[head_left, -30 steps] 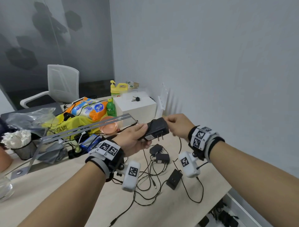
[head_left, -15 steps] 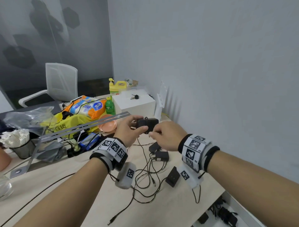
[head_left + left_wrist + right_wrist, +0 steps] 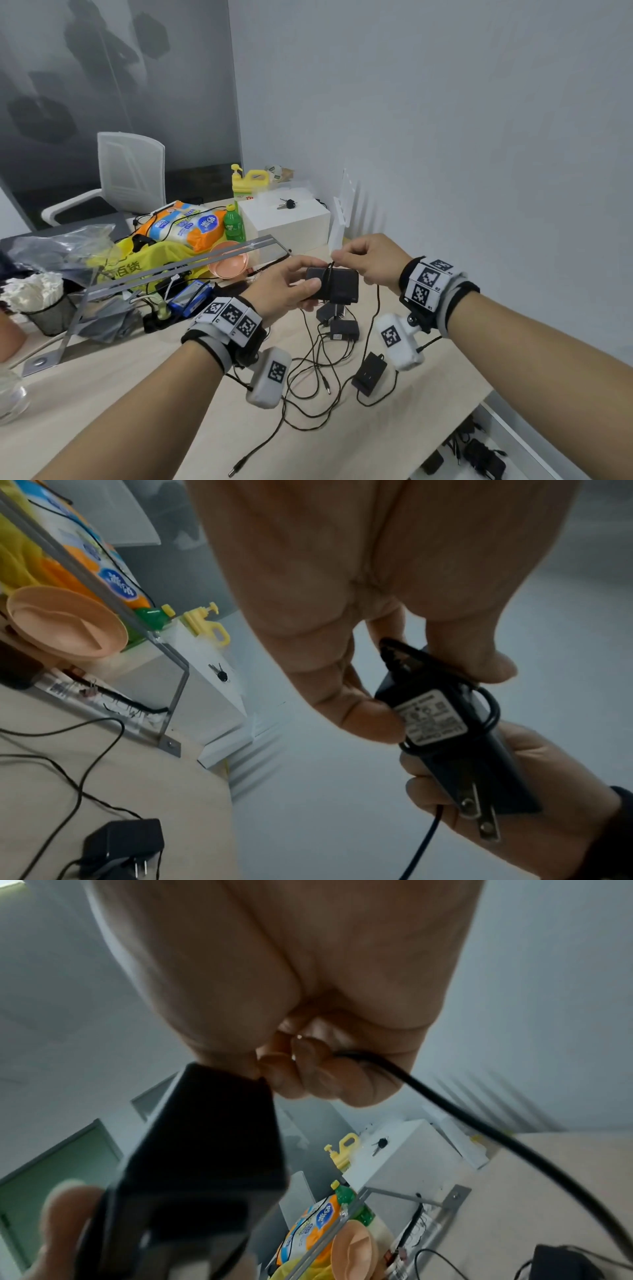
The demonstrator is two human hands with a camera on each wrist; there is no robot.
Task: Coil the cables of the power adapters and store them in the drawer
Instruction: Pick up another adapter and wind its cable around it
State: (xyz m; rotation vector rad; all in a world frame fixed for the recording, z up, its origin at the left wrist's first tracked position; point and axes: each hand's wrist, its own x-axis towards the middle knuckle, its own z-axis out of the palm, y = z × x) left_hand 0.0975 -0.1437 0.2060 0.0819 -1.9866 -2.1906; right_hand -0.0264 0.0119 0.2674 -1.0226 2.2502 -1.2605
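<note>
My left hand [image 3: 291, 286] grips a black power adapter [image 3: 337, 286] above the table, thumb and fingers on its two sides. In the left wrist view the adapter [image 3: 445, 737] shows its white label and two metal prongs, with its thin cable looped round the body. My right hand [image 3: 368, 262] pinches that cable [image 3: 376, 308] just above the adapter; the right wrist view shows the cable [image 3: 445, 1102] running out of the curled fingers. Three more black adapters [image 3: 371, 371] lie below on the table among tangled cables [image 3: 315, 383]. An open drawer [image 3: 479, 455] at the lower right holds dark adapters.
Behind my hands stand a white box [image 3: 286, 219] with keys, a green bottle [image 3: 234, 224], a peach bowl [image 3: 227, 263], a yellow bag [image 3: 144, 263] and a metal bracket [image 3: 164, 270]. The grey wall [image 3: 445, 137] is close on the right.
My head and hands shifted slightly. The right hand has lifted from the adapter's front and carried the cable up over its top, laying a loop round the body. The left hand keeps its hold.
</note>
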